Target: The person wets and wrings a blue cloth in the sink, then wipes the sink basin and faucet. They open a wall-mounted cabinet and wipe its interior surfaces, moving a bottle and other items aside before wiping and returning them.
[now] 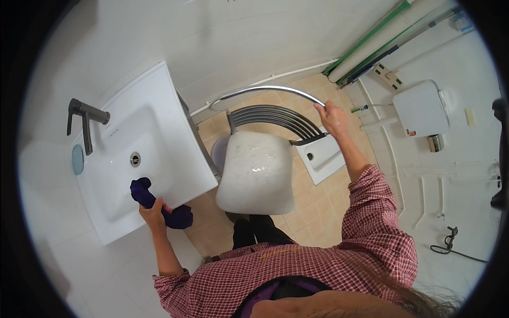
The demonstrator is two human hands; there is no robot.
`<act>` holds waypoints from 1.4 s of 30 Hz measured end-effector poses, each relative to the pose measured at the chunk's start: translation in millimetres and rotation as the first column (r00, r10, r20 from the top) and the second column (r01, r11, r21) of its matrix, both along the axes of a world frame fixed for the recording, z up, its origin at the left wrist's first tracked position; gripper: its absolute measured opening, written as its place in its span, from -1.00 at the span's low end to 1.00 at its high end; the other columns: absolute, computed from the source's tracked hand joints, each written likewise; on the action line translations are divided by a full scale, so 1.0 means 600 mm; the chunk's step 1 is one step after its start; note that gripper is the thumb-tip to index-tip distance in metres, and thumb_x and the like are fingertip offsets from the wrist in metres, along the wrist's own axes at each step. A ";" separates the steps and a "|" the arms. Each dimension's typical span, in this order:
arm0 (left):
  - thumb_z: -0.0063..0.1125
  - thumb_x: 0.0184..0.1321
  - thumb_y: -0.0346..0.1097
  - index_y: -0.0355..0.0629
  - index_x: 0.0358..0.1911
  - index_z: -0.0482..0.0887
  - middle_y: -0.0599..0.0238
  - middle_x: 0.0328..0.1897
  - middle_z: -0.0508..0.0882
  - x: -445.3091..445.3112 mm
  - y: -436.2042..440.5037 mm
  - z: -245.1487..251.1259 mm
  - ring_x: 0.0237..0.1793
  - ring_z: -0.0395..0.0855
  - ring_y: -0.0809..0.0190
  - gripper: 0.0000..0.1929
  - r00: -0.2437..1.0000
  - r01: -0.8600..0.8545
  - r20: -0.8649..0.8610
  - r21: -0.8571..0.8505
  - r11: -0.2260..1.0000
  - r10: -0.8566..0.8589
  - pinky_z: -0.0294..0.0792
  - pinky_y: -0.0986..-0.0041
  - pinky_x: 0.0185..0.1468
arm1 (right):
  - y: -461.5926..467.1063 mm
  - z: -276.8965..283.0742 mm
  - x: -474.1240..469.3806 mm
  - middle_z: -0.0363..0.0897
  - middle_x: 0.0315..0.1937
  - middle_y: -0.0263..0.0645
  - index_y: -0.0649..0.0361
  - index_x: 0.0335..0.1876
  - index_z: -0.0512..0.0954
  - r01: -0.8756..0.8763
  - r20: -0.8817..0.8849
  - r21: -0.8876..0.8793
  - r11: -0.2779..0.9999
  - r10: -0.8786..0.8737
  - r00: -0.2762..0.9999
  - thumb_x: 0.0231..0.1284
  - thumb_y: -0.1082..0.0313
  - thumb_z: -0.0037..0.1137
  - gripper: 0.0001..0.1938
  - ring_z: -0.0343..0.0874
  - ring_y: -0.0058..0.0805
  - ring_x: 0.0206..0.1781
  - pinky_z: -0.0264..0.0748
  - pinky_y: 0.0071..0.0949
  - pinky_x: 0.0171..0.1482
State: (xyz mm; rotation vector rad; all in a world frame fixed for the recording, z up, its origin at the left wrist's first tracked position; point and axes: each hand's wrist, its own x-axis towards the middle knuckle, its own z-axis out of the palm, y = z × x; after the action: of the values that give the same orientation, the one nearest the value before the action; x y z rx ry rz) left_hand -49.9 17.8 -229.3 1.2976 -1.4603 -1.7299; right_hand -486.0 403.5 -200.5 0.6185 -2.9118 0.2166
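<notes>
My left hand (154, 214) grips a bunched dark purple cloth (177, 217) at the near edge of the white washbasin (199, 181). One end of the cloth hangs over the bowl, the other outside the rim. My right hand (335, 120) is closed around the chrome top rail (270, 88) of a chair. The chair's pale seat (256, 171) faces up right before my legs, with wet, shiny spots on it. Dark curved slats (274, 113) form its backrest, on the side away from me.
A grey faucet (93, 115) and a blue soap-like object (78, 159) are at the basin's left. Right of the chair, a white squat toilet (322, 159) is set in the tiled floor (306, 202). A cistern (419, 109) hangs on the right wall; pipes (358, 51) fill the far corner.
</notes>
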 end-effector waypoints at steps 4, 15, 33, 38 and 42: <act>0.17 0.09 -0.52 -0.25 -0.43 0.45 0.27 -0.66 0.52 -0.007 0.005 0.002 -0.77 0.50 0.27 -0.87 1.000 0.001 -0.028 -0.011 1.000 -0.001 0.40 0.46 -0.68 | -0.023 0.009 0.023 0.59 -0.57 -0.03 0.16 -0.39 0.50 0.028 0.037 -0.028 0.999 -0.027 0.999 0.29 -0.27 -0.02 -0.46 0.61 0.05 -0.44 0.47 -0.03 -0.38; 0.21 0.01 -0.53 -0.32 -0.40 0.45 0.22 -0.66 0.54 -0.030 0.021 0.047 -0.78 0.52 0.24 -0.83 0.982 0.172 0.067 0.051 0.984 -0.175 0.40 0.43 -0.69 | 0.010 0.014 -0.008 0.59 -0.28 -0.03 0.14 -0.19 0.44 0.084 0.093 -0.049 0.995 -0.079 0.993 0.40 -0.16 -0.13 -0.56 0.58 0.05 -0.18 0.44 -0.01 -0.20; 0.36 -0.08 -0.26 -0.46 -0.10 0.60 -0.13 -0.20 0.70 -0.021 -0.019 -0.030 -0.16 0.67 -0.15 -0.52 0.843 0.435 0.504 -0.432 0.790 -0.189 0.46 0.14 0.00 | 0.022 0.033 -0.030 0.51 0.20 -0.03 0.11 0.17 0.47 0.223 0.364 0.075 0.972 -0.235 0.901 0.22 -0.25 0.07 -0.38 0.46 0.00 0.26 0.32 0.26 0.18; 0.36 -0.17 -0.21 -0.47 -0.23 0.62 -0.24 -0.29 0.69 -0.016 -0.010 -0.035 -0.21 0.67 -0.28 -0.53 0.924 0.380 0.292 -0.628 0.679 -0.247 0.47 0.06 -0.08 | 0.046 0.012 -0.061 0.64 -0.20 0.04 0.18 -0.07 0.54 0.034 0.391 0.012 0.999 -0.036 0.920 0.27 -0.30 -0.02 -0.42 0.61 0.07 -0.09 0.51 -0.04 -0.09; 0.36 -0.15 -0.30 -0.37 -0.20 0.63 0.06 -0.34 0.70 -0.016 -0.003 -0.008 -0.31 0.69 0.03 -0.59 0.878 0.437 0.401 -0.447 0.781 -0.261 0.50 0.20 -0.17 | 0.072 -0.019 -0.101 0.63 -0.39 0.06 0.19 -0.33 0.62 -0.153 0.378 -0.109 0.982 0.184 0.907 0.21 -0.30 0.04 -0.43 0.62 0.06 -0.29 0.50 -0.06 -0.25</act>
State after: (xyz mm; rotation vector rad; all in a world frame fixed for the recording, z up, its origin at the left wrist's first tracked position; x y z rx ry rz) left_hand -59.4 15.8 -234.3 1.0686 -2.3000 -1.1927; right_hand -546.4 446.4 -211.7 0.9098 -3.2008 0.5274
